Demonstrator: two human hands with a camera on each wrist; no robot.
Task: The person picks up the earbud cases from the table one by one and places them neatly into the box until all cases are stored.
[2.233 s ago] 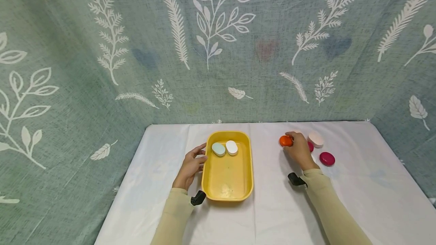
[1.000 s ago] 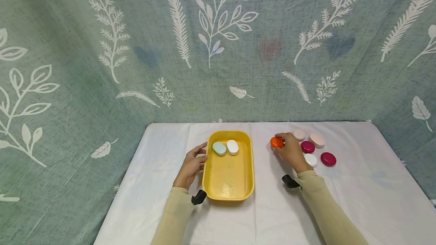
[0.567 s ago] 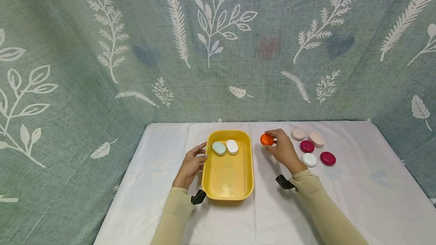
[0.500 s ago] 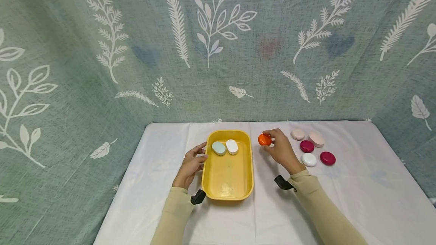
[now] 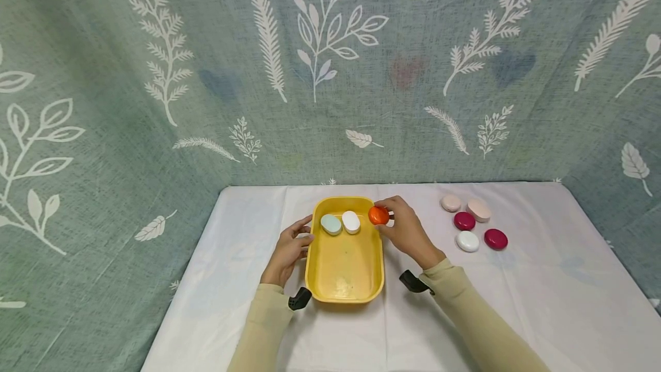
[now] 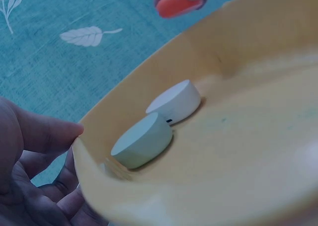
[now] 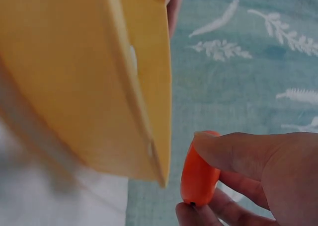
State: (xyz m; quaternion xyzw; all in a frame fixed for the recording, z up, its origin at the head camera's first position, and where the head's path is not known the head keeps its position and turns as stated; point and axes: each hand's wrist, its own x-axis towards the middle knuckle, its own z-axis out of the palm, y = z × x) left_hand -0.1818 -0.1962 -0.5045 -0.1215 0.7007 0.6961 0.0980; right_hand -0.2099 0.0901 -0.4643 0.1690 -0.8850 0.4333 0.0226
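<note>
My right hand [image 5: 405, 231] pinches a glossy orange oval soap bar [image 5: 378, 215] between thumb and fingers, above the right rim of a yellow tray [image 5: 345, 300]. Seen from the right wrist, the orange bar [image 7: 198, 174] stands on edge in the grip, apart from the tray wall. My left hand [image 5: 286, 252] rests against the tray's left side with relaxed fingers, the thumb tip touching the rim in the left wrist view. Inside the tray's far part lie a pale green soap bar [image 6: 143, 142] and a white soap bar [image 6: 176, 102], side by side.
Right of the tray, several more soap bars lie on the white cloth: two pale pink, the larger one [image 5: 479, 210], two dark red, one of them [image 5: 496, 239] outermost, and a white one [image 5: 467, 241]. A green leaf-patterned curtain [image 5: 289, 148] borders the table behind.
My right hand has carried the orange soap bar leftward from beside the other bars to over the tray's right rim, uncovering the bars behind it. The left hand and tray have stayed put.
</note>
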